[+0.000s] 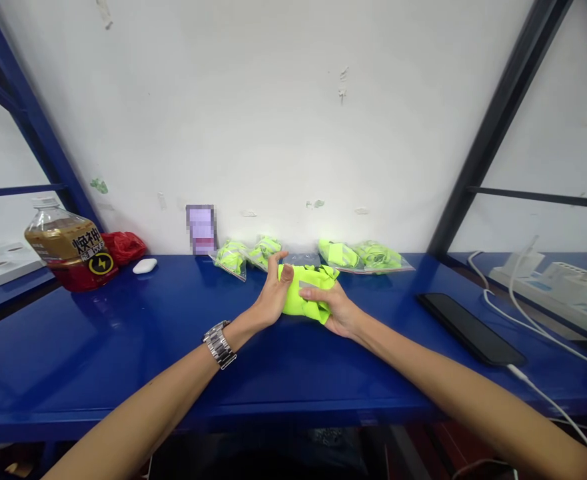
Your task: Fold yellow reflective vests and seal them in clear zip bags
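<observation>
A neon-yellow folded garment with a grey reflective strip (306, 297) lies on the blue shelf top (123, 347), held between both hands. My left hand (273, 293), with a metal watch on the wrist, presses against its left side, fingers raised. My right hand (336, 308) grips its right side, thumb lying across the top. Behind them, against the wall, lie clear bags of the same neon-yellow garments: two at the left (246, 255) and two at the right (366, 255). An empty-looking clear bag (300, 259) lies between these.
A bottle of brown drink (68, 252) stands at the far left, with a red bag (124, 245) and a small white case (144, 266) beside it. A black phone (470, 328) on a white cable lies at the right, near a power strip (553, 283). Dark shelf posts rise on both sides.
</observation>
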A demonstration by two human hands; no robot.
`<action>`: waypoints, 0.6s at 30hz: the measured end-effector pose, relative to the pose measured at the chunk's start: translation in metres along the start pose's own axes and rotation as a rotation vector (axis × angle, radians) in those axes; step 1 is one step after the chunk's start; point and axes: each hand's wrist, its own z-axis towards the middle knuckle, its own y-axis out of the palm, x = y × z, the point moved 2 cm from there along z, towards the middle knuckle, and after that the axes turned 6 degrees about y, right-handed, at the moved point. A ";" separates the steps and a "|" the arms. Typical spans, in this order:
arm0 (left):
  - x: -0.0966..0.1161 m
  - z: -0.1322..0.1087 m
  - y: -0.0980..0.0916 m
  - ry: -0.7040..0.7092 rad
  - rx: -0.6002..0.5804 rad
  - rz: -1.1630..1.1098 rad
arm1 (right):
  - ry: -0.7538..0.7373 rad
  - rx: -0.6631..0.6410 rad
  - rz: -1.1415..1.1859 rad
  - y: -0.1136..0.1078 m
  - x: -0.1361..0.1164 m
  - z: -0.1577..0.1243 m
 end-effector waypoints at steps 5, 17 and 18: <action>-0.001 0.004 0.001 -0.017 0.012 -0.077 | -0.064 0.029 -0.013 -0.004 -0.005 0.001; -0.014 0.027 -0.008 0.364 -0.267 0.845 | -0.361 0.349 -0.192 -0.039 -0.045 0.010; -0.016 0.026 -0.004 0.366 -0.369 0.959 | -0.372 0.381 -0.191 -0.041 -0.046 0.010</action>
